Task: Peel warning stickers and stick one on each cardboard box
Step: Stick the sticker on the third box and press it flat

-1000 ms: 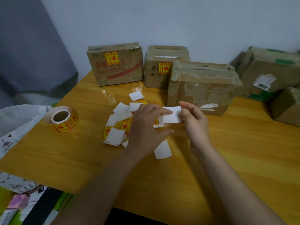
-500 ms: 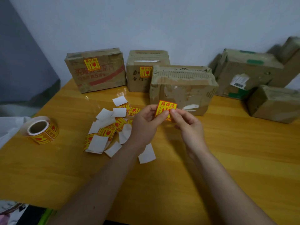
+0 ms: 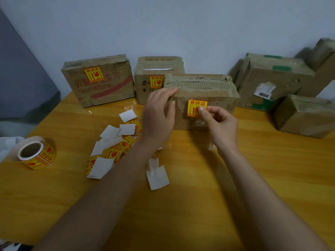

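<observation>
At the far left a sticker roll [image 3: 35, 153] is lying on the wooden table [image 3: 272, 178], with loose stickers and peeled backings [image 3: 112, 142] scattered beside it. Behind, two labelled boxes [image 3: 98, 80] are standing against the wall. Your left hand [image 3: 159, 113] is bracing the front box [image 3: 202, 100] with straight fingers laid on its left end, gripping nothing. Your right hand [image 3: 220, 125] is pressing the warning sticker [image 3: 197, 108] onto the box's torn front face, thumb on its lower right; the other fingers appear loosely curled, though the view is unclear. The ragged cardboard could be leaving edges lifting; uneven pressure risks creasing. Unlabelled boxes [image 3: 275, 80] are waiting at right.
</observation>
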